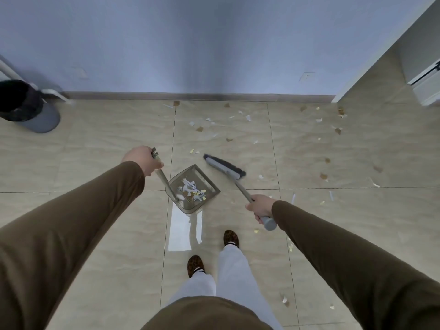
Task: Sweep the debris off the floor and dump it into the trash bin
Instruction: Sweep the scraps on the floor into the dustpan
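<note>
In the middle of the frame, on a beige tiled floor, there's a see-through dustpan with a little heap of paper scraps already sitting inside it, mostly white strips with some yellow and brown bits mixed in. The left hand, just left of centre, has its fingers wrapped shut around the top of the dustpan's long upright handle, which runs down and to the right into the pan. The right hand, right of centre and a bit lower, is closed tight around the grey grip of the broom. The broom shaft angles up and to the left from that hand, and the dark bristle head sits just above and to the right of the pan's open edge; can't really tell if the bristles are touching the floor or slightly off it.

Plenty of loose debris is scattered over the tiles in the upper middle and right side of the frame, near the baseboard, plus a few bits at lower right. White, yellow and brown pieces, all well apart from the pan.

The trash bin, grey with a black bag liner, stands at the far left edge by the wall, well apart from the dustpan. Both sleeves are olive-brown, and at the bottom centre you can see light trousers and two patterned brown shoes. A white cabinet pokes in at upper right.
</note>
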Demonstrator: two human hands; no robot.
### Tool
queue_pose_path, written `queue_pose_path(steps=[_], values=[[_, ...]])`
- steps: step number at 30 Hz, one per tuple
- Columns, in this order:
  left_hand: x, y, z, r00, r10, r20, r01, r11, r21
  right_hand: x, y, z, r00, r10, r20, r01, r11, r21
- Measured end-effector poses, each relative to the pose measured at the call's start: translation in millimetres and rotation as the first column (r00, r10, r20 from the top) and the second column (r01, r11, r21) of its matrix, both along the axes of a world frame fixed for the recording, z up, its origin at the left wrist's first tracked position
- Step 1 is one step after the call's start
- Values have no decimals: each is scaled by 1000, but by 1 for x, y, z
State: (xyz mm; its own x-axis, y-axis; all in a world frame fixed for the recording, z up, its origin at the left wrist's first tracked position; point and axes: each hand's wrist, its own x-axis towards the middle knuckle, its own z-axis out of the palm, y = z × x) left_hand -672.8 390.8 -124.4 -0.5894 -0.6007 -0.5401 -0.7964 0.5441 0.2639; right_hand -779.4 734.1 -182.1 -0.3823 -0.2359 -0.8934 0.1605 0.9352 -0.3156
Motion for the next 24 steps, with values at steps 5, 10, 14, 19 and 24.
queue_pose_path(steps=[5,10,14,19,24], values=[[-11,-4,3,999,22,23,-22,1000,-4,-15,48,44,973,-115,201,140,984,-113],[-16,-8,-1,999,44,26,-44,999,-5,-15,85,85,951,-213,225,259,945,-201],[-20,-7,0,998,60,33,-60,998,-5,-14,58,66,985,-139,101,156,972,-178],[-28,-6,2,996,75,44,-75,997,-11,-21,30,41,970,-153,186,180,974,-136],[-27,-13,1,992,119,51,-118,993,-25,-23,63,62,953,-189,238,242,947,-213]])
